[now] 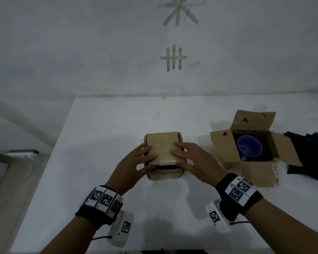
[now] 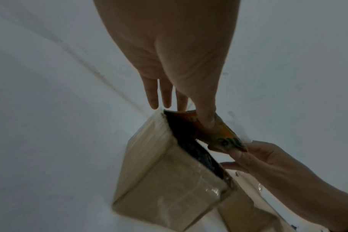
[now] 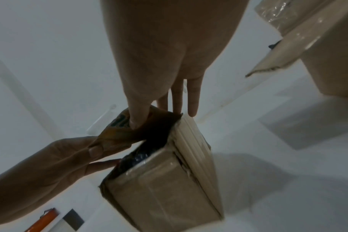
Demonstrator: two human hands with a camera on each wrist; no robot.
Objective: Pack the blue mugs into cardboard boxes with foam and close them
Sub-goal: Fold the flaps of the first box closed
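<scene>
A small cardboard box point(image 1: 163, 174) stands mid-table, its top flap point(image 1: 162, 145) nearly down. Dark foam point(image 1: 166, 167) shows through the gap at the near edge. My left hand point(image 1: 145, 158) and right hand point(image 1: 180, 154) both pinch that flap, fingers flat on top and thumbs underneath. In the left wrist view the thumb of my left hand point(image 2: 169, 55) sits under the flap point(image 2: 218, 133). The right wrist view shows my right hand point(image 3: 169, 55) doing the same on the flap point(image 3: 119, 136). To the right, a blue mug point(image 1: 249, 148) lies in a second, open box point(image 1: 259, 173).
Black foam pieces point(image 1: 308, 156) lie at the table's right edge beyond the open box. The white table point(image 1: 99, 134) ends at a wall behind and drops off on the left. An orange-and-black object point(image 3: 46, 219) lies below the table's left side.
</scene>
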